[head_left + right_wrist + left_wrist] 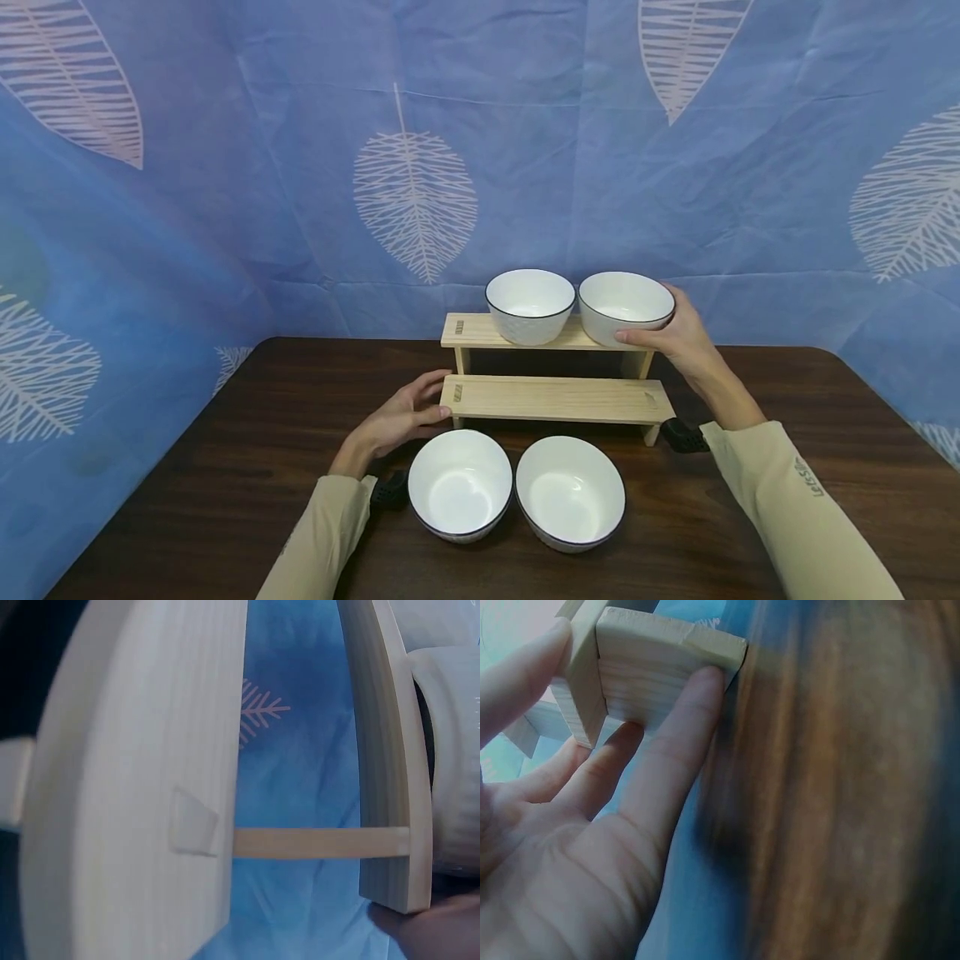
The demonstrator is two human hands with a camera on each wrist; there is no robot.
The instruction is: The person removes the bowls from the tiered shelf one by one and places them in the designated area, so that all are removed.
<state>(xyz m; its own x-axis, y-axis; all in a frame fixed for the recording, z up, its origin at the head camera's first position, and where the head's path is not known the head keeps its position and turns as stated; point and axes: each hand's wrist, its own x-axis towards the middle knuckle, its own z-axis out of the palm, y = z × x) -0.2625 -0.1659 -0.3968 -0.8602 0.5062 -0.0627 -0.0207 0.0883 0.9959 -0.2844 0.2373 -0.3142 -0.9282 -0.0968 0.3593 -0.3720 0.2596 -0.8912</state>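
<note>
At the right end of the upper board of a two-tier wooden stand (555,398), my right hand (678,333) grips a white bowl (626,298) with a dark rim. Its thumb lies across the bowl's front and the fingers go behind. A second white bowl (529,300) sits just left of it on the same board. My left hand (405,412) holds the left end of the lower board, thumb at the front corner. Up close in the left wrist view, its fingers (679,750) touch the stand's leg and board end.
Two more white bowls, one on the left (460,487) and one on the right (570,493), stand side by side on the dark wooden table (225,517) before the stand. A blue cloth (300,192) with white leaf prints hangs behind the table.
</note>
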